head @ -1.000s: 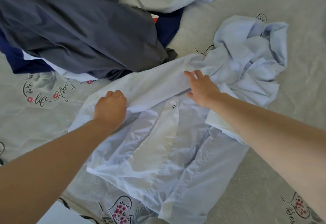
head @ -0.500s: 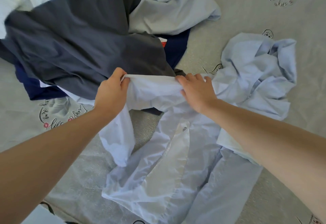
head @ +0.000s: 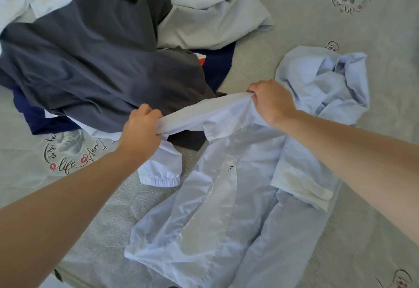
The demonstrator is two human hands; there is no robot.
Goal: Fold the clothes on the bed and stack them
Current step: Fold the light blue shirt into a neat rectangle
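Pale blue cotton, thin and creased: one light blue shirt [head: 226,208] lies spread at the middle of the bed [head: 340,27], its long axis running from about 7 o'clock up to 1 o'clock, where its bunched upper part is heaped. One sleeve [head: 204,115] is lifted off the surface and stretched nearly level between two hands. The left hand [head: 140,133] grips it at the 9 o'clock end with fingers curled round the fabric, and the elastic cuff [head: 161,180] hangs just below that hand. The right hand [head: 271,102] pinches the sleeve's other end near the shoulder, fingers closed over the fold. At 11 o'clock a loose pile holds one dark grey garment [head: 95,65] over one navy piece [head: 34,117], with pale garments [head: 204,22] behind, their number unclear. The bedcover is grey with printed flowers and script.
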